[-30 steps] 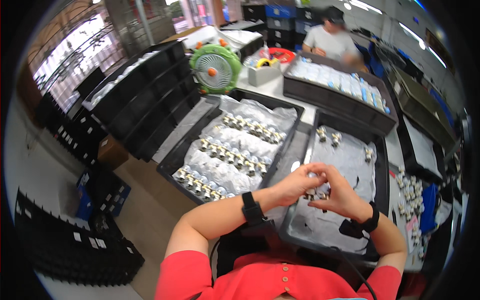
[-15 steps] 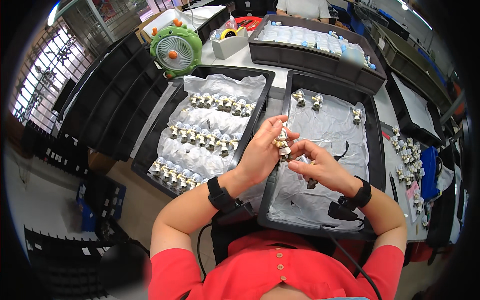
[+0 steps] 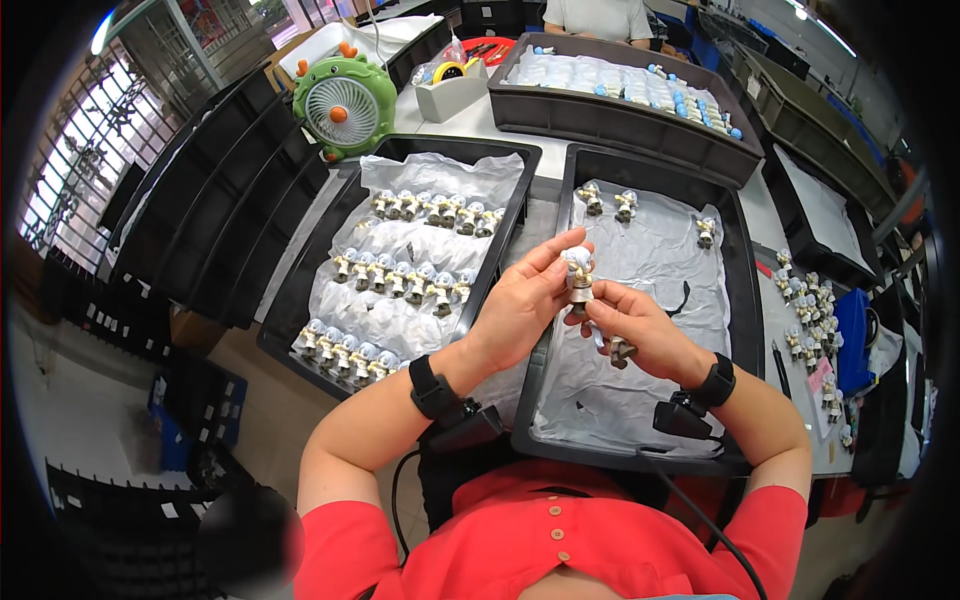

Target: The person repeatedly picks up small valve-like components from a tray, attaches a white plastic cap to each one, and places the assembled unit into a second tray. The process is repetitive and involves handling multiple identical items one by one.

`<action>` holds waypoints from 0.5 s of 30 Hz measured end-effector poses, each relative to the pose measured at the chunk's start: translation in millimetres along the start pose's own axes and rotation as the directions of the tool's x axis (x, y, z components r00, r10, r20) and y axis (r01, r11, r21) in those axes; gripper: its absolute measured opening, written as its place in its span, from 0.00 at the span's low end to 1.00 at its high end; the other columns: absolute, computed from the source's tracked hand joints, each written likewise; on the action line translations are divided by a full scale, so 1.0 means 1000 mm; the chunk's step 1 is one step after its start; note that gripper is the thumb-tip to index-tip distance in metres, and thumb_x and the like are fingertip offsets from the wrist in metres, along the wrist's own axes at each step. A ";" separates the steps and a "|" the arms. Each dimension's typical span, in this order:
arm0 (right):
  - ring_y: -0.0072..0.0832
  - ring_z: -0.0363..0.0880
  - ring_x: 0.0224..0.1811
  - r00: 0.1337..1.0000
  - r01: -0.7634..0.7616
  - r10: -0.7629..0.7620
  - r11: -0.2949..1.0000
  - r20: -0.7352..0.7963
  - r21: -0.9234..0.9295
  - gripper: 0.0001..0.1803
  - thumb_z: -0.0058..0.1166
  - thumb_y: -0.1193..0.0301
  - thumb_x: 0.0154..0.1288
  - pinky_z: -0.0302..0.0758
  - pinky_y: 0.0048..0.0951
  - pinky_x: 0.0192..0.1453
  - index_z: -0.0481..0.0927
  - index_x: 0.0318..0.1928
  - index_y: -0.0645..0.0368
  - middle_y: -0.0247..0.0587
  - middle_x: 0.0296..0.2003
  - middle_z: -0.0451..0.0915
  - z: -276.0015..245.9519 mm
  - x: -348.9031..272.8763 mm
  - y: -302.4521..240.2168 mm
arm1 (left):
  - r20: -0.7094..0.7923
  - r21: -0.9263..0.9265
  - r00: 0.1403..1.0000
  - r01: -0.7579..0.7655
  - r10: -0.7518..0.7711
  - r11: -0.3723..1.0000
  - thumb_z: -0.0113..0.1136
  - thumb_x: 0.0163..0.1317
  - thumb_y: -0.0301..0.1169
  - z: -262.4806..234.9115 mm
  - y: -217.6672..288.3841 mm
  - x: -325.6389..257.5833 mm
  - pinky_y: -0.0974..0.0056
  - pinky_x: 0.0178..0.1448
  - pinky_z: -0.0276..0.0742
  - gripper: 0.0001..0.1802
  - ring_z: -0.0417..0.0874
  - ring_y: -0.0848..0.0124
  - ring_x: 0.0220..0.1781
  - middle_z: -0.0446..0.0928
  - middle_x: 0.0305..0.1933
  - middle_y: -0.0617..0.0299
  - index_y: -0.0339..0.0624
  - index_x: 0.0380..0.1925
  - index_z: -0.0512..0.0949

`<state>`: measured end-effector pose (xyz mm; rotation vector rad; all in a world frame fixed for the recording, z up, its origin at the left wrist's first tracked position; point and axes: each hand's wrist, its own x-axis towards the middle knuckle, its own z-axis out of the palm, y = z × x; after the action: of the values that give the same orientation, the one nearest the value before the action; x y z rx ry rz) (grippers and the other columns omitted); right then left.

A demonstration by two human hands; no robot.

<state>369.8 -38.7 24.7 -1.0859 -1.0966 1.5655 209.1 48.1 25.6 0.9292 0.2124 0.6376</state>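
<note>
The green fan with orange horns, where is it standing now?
In the head view the green fan stands upper left on the table, just beyond the far left corner of the left black tray, beside a grey box.

red buttoned shirt (image 3: 540,545) | black wristbands (image 3: 430,386) | black cables (image 3: 700,520)

Small figurine (image 3: 578,272) partly covered by fingers of left hand (image 3: 522,305) and right hand (image 3: 640,330); its details too small to tell; seated person (image 3: 600,15) cut off by top edge.

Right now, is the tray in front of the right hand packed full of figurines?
No, the right tray holds only three figurines along its far end on crinkled plastic sheet.
</note>
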 end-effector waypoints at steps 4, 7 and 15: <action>0.13 0.68 0.35 1.000 -0.002 0.002 0.999 0.004 0.037 0.18 0.47 0.61 0.66 0.67 0.16 0.34 0.71 0.50 0.59 0.34 0.40 0.76 -0.001 0.000 0.001 | -0.024 0.047 1.000 0.001 0.000 0.999 0.46 0.65 0.30 0.004 0.002 -0.001 0.61 0.63 0.63 0.24 0.65 0.65 0.62 0.64 0.61 0.54 0.37 0.61 0.59; 0.14 0.69 0.35 0.999 -0.035 0.034 0.993 0.009 0.111 0.18 0.47 0.60 0.66 0.67 0.16 0.34 0.71 0.51 0.59 0.34 0.40 0.76 -0.002 0.000 0.001 | -0.042 0.066 0.999 -0.015 0.018 0.998 0.48 0.65 0.29 0.002 0.001 -0.001 0.62 0.62 0.65 0.24 0.67 0.66 0.61 0.66 0.59 0.54 0.38 0.60 0.59; 0.17 0.70 0.37 0.986 -0.153 0.119 0.920 0.114 0.360 0.19 0.45 0.59 0.67 0.69 0.15 0.31 0.70 0.51 0.58 0.35 0.40 0.75 -0.009 0.000 -0.003 | -0.048 0.074 0.998 -0.046 0.050 0.996 0.48 0.65 0.30 0.001 0.002 -0.001 0.63 0.59 0.68 0.24 0.68 0.66 0.60 0.67 0.58 0.55 0.39 0.60 0.60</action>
<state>378.8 -36.6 25.3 -0.8558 -0.7524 1.8573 208.1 47.7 28.2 0.9913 0.2597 0.7016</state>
